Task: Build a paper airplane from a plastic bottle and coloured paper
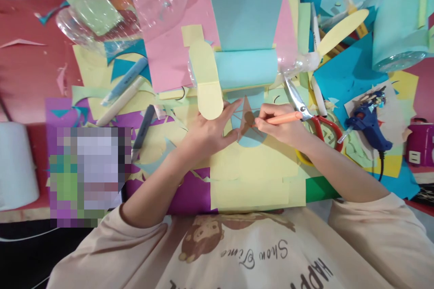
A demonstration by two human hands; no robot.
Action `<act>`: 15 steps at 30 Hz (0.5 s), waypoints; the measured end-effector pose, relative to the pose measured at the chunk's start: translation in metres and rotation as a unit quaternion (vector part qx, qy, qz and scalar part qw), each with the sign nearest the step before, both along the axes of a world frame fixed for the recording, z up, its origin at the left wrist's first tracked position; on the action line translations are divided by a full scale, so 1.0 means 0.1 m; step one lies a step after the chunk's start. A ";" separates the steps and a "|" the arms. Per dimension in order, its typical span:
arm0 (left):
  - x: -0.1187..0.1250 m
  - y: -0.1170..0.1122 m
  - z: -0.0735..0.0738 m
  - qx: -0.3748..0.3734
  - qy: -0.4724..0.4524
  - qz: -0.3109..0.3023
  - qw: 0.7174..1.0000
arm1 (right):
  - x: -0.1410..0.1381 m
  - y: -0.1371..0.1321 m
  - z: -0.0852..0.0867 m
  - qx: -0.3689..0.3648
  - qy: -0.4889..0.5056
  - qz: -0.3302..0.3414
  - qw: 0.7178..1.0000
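My right hand point(283, 128) is closed around an orange marker point(283, 119), its tip down on a light blue paper piece point(251, 141). Orange lines mark that paper, and a pointed shape on it is partly coloured in. My left hand point(208, 133) lies with thumb and fingers apart, touching the paper's left side. Just beyond both hands rests a clear plastic bottle wrapped in light blue paper point(247, 68), with rounded pale yellow strips point(210, 99) at its left end and a yellow blade-shaped piece point(342, 31) by its cap.
Scissors with red and yellow handles point(318, 128) lie beside my right forearm. A blue glue gun point(368, 122) sits farther right. Clear plastic bottles point(159, 0) stand at the back left, a paper-wrapped bottle point(400, 22) at the back right. Markers point(125, 81) and paper scraps cover the left.
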State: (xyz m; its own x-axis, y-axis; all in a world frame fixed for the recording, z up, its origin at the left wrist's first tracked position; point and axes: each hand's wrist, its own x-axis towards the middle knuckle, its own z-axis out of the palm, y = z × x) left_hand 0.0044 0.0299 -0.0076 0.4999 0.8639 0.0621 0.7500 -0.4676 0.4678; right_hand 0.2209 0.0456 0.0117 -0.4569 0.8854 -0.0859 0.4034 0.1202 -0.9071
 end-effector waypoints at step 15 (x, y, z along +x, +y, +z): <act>0.00 0.00 0.02 -0.013 -0.004 0.001 1.000 | 0.01 0.00 0.00 -0.017 -0.004 -0.018 1.000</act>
